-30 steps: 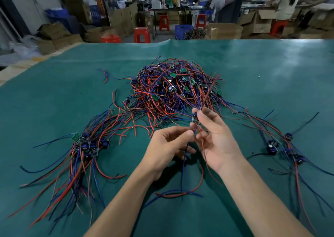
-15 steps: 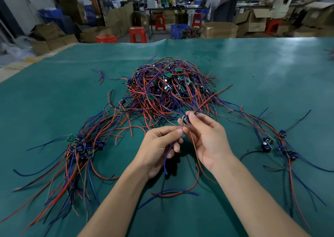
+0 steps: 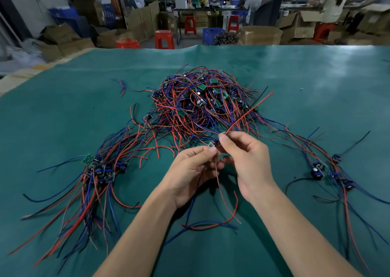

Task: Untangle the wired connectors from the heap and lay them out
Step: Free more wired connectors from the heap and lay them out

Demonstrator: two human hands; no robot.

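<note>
Just in front of the heap (image 3: 200, 105) of red and blue wired connectors on the green counter (image 3: 63, 112), the right hand (image 3: 244, 156) pinches one small connector (image 3: 214, 142) between thumb and forefinger, a red wire (image 3: 249, 112) rising from it over the heap. The left hand (image 3: 190, 171), touching the right, pinches the thin wires hanging below that connector. Left of the heap lies a laid-out bundle (image 3: 101, 169), and right of it a smaller group (image 3: 325, 169)
</note>
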